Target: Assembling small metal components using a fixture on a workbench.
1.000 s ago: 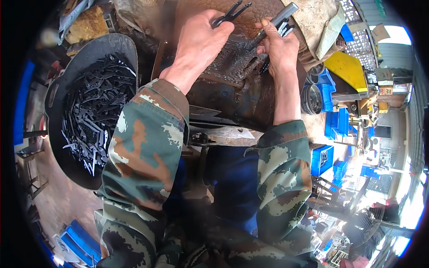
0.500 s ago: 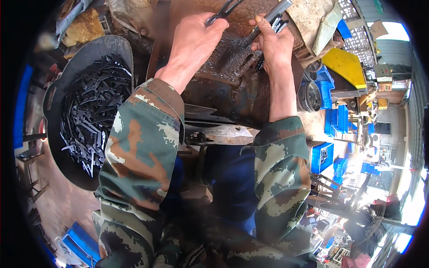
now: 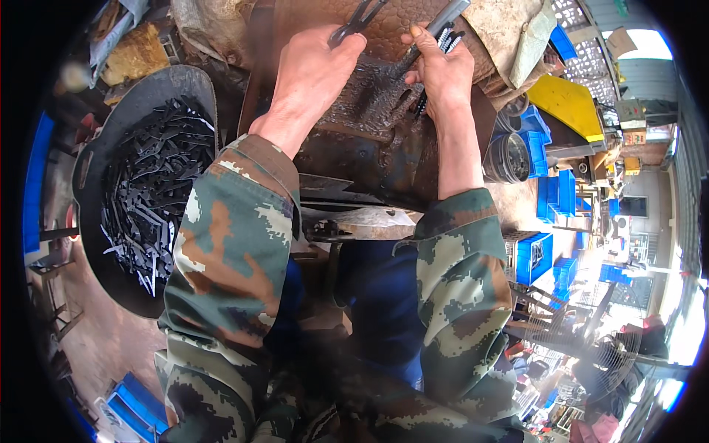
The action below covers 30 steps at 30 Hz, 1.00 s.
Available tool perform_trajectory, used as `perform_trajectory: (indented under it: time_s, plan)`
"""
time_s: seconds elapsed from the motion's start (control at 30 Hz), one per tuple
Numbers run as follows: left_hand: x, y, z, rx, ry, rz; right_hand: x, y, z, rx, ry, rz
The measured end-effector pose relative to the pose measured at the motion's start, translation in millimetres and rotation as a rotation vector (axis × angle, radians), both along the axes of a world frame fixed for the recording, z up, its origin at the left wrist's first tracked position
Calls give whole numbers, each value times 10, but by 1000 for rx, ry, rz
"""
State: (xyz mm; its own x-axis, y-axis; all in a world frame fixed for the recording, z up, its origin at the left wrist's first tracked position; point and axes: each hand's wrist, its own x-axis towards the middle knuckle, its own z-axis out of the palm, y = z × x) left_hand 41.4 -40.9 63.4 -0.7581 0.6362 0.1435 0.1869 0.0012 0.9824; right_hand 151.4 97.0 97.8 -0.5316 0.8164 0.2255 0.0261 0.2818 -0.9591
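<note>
My left hand is at the upper middle, over the bench, fingers closed on a slim black two-pronged metal piece that runs up to the picture's top edge. To its right, my right hand is closed around a grey metal bar, which slants down to the left. Several black metal pieces with bright ridged edges stick out of the same hand. The fingertips partly hide them. Under both hands lies a dark, wet-looking, grimy bench surface.
A black tub full of dark flat metal strips stands at my left. At the right are dark round buckets, blue bins, a yellow panel and a caged fan. Cloths lie at the bench's far right.
Both hands appear slightly further left in the picture, and the surroundings have shifted a little too. Each hand keeps its hold.
</note>
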Motion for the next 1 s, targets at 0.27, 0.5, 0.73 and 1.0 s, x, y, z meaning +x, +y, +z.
perform_trajectory:
  time_s: [0.27, 0.5, 0.73, 1.0]
  plan:
    - [-9, -55, 68, 13, 16, -21, -29, -5, 0, 1, 0, -10]
    - [72, -138, 306, 74, 46, 20, -22, -52, 40, -24, -22, -62]
    - [15, -205, 365, 29, 57, 25, 283, -307, 105, -177, -15, 1]
    - [129, -125, 345, -59, 40, -128, 1209, -752, 139, -100, -364, 356]
